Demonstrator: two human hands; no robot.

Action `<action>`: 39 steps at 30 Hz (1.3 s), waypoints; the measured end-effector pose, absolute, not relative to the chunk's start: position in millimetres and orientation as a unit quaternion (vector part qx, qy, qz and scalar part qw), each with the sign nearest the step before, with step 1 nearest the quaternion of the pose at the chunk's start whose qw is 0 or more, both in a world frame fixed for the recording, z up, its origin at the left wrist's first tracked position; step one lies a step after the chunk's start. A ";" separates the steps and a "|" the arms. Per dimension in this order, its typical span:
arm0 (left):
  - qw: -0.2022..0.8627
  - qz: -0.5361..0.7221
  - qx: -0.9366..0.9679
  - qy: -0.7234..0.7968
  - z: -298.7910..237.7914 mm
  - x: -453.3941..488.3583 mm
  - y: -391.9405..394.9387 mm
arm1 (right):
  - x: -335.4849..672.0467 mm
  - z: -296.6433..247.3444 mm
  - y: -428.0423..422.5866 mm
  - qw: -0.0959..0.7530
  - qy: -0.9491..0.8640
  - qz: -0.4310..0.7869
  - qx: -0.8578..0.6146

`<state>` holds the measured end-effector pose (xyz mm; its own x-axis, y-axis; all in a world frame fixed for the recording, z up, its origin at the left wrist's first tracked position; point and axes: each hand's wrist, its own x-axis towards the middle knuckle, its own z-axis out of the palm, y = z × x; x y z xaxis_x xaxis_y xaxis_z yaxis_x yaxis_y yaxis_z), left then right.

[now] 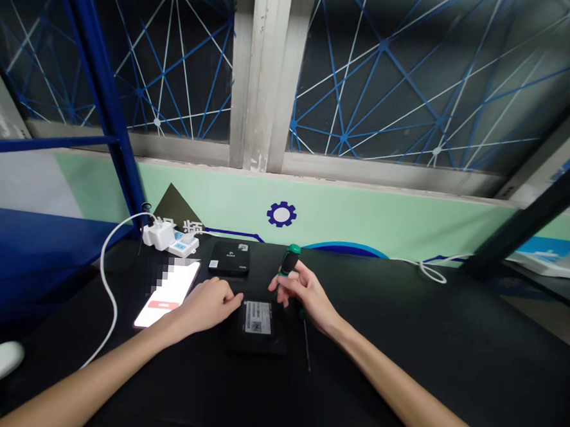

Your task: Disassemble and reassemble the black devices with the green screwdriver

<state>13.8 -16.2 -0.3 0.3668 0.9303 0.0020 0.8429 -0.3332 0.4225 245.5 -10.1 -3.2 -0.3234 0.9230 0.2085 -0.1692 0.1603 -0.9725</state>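
A lit smartphone (180,284) is lying beside the left hand (213,304), which is resting, fingers curled, at the left edge of a labelled black case (258,318) (whether it is gripping that, I cannot tell). The case is lying between both hands. The right hand (305,291) is gripping a green-and-black screwdriver (290,260); another screwdriver (307,347) is lying just right of the case.
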 end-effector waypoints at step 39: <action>0.160 0.146 0.815 0.538 -7.4 9.9 -12.3 | 247.2 -4.6 -9.7 0.486 -0.561 0.595 -0.311</action>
<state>9.9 -12.3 -7.4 0.3791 0.9231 0.0653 0.8297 -0.3703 0.4177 247.2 -9.7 -4.6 -0.3356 0.9256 0.1750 -0.2293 0.0998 -0.9682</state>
